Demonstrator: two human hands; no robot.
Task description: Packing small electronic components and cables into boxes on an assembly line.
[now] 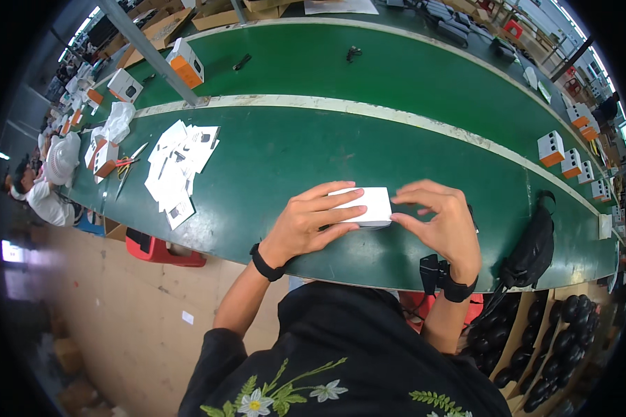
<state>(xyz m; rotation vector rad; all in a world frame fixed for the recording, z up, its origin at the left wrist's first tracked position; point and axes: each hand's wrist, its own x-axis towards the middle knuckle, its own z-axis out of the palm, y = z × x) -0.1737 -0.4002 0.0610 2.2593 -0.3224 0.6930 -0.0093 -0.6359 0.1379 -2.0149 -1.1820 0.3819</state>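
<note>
A small white box lies on the green worktop in front of me. My left hand grips its left part, fingers across the top and thumb along the near side. At the box's right end is my right hand, its fingers curved and apart, with the thumb tip close to the near right corner. Whether that thumb touches the box I cannot tell. Both wrists wear black bands, and a small black device sits beside the right one.
Left of my hands lies a heap of printed white sheets, with scissors beyond. A black bag rests at the right edge. White-and-orange boxes stand on the belt behind a pale rail. A red stool is below the table.
</note>
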